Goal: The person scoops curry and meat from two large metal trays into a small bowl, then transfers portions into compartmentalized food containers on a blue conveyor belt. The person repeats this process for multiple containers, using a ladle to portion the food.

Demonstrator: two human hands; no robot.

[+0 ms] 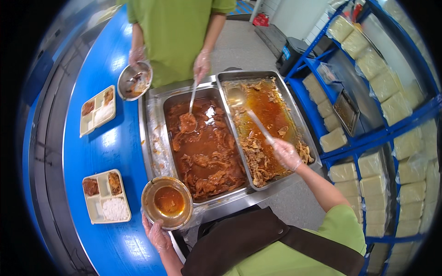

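My left hand [157, 232], in a clear plastic glove, holds a steel bowl [148, 204] with orange-brown sauce in it. The bowl is at the near left corner of the steel serving counter. My right hand [286, 154], gloved as well, grips the handle of a metal ladle [261, 128]. The ladle's bowl is over the far left part of the right-hand steel pan [312, 145]. Oily orange broth [264, 103] fills much of that pan, with pieces of cooked meat [253, 155] gathered along its near end.
Opposite me a co-worker [176, 38] holds a bowl [146, 74] and a ladle over the left pan of red-sauced meat [210, 162]. Two compartment trays with rice and meat [119, 193] [105, 112] sit on the blue table [110, 151]. Blue shelves [371, 138] with wrapped packs stand right.
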